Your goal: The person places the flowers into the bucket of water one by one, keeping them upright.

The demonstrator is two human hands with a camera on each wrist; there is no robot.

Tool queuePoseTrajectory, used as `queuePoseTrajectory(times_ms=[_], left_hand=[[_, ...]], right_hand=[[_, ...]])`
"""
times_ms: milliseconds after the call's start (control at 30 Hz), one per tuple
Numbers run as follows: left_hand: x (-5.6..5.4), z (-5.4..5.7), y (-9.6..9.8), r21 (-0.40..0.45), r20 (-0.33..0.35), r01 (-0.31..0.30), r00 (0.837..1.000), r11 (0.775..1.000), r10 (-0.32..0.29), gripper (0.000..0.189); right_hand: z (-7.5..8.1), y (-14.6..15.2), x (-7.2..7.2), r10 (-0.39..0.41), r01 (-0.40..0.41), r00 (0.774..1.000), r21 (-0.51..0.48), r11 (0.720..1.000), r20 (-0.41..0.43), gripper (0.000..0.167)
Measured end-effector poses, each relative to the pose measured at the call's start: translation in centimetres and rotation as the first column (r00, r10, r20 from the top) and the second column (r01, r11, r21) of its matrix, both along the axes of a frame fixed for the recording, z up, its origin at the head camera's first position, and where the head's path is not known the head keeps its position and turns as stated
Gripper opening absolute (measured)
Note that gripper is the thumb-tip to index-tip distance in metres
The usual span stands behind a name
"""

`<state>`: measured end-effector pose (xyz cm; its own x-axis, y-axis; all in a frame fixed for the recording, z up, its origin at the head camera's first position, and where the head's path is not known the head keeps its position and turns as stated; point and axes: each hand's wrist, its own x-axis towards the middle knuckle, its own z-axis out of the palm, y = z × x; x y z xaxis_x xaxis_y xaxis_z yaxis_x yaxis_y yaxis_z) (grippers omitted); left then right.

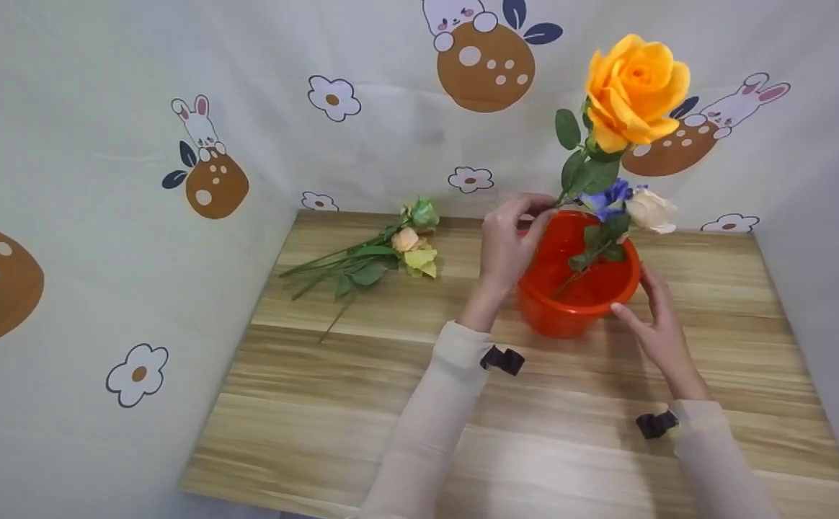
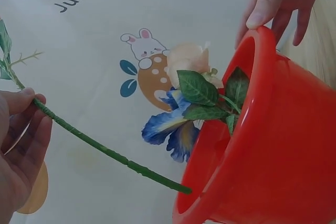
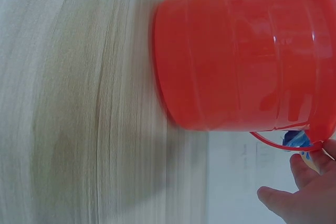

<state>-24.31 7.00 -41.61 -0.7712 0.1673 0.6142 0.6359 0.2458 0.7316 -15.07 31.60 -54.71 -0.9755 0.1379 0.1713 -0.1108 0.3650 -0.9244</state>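
In the head view, the left hand (image 1: 509, 241) pinches the orange rose (image 1: 636, 94) just below its leaves (image 1: 596, 178), thumb and fingers together, above the far left part of the red bucket (image 1: 560, 317). The bucket stands upright on the far right part of the table (image 1: 304, 396). The right hand (image 1: 661, 339) rests against the bucket's right side, its thumb (image 1: 628, 317) and fingers (image 1: 654, 288) apart at the rim (image 1: 633, 270). A blue flower (image 1: 607, 200) and a cream rose (image 1: 651, 210) lean out of the bucket toward the far right. To the left, a bunch of flowers (image 1: 405, 241) lies on the table, near the patterned cloth (image 1: 391, 158).

In the left wrist view, the left hand is clamped on the rose's green stem (image 2: 94, 143), whose lower end shows at the bucket's mouth. The right thumb touches the rim; its fingers hang outside, fairly straight.

In the right wrist view, the right fingers reach the rim where the thin red handle (image 3: 286, 148) joins it, one finger standing clear.
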Motion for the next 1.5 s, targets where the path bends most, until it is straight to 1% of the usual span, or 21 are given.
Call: queuePoseTrajectory(times_ms=[167,333,567,800,900,1033,1133,1267,1500], left_hand=[[-0.1,-0.8,0.4,-0.002,0.014,0.016,1.0,1.0,-0.016,0.018],[-0.1,-1.8,0.8,-0.011,0.03,0.014,0.999,1.0,-0.013,0.017],[0.0,-3.2,1.3,-0.073,0.036,0.0,0.999,0.997,0.003,0.017],[0.1,-4.5,1.9,-0.123,0.073,0.014,0.997,0.992,-0.005,0.014],[0.1,-5.1,2.2,-0.152,0.096,0.01,0.995,0.988,0.005,0.015],[0.0,-5.7,2.4,-0.186,0.13,-0.002,0.991,0.983,0.026,0.014],[-0.2,-6.1,2.5,-0.198,0.157,0.004,0.987,0.98,0.028,0.014],[-0.5,-6.6,2.7,-0.23,0.178,0.01,0.983,0.973,0.032,0.014],[-0.6,-7.3,2.9,-0.324,0.21,0.003,0.975,0.946,0.069,0.014]], right_hand=[[-0.2,0.1,0.0,-0.002,0.002,1.0,0.011,1.0,-0.008,0.08],[-0.4,0.1,0.0,0.001,0.0,1.0,0.021,1.0,-0.018,0.08],[-0.3,0.1,0.0,0.0,0.0,1.0,0.009,1.0,-0.018,0.08],[3.3,-1.8,1.2,0.003,-0.003,1.0,-0.015,1.0,-0.017,0.076],[2.8,-1.6,1.0,0.002,-0.002,1.0,-0.019,1.0,-0.014,0.077],[1.1,-0.7,0.3,-0.004,0.004,1.0,-0.017,1.0,-0.012,0.079],[0.1,-0.2,0.0,-0.005,0.004,1.0,-0.015,1.0,-0.016,0.08],[-0.1,0.1,-0.2,0.001,-0.001,1.0,-0.018,1.0,-0.008,0.082],[0.2,-0.2,0.0,-0.005,0.005,1.0,-0.007,1.0,0.0,0.081]])
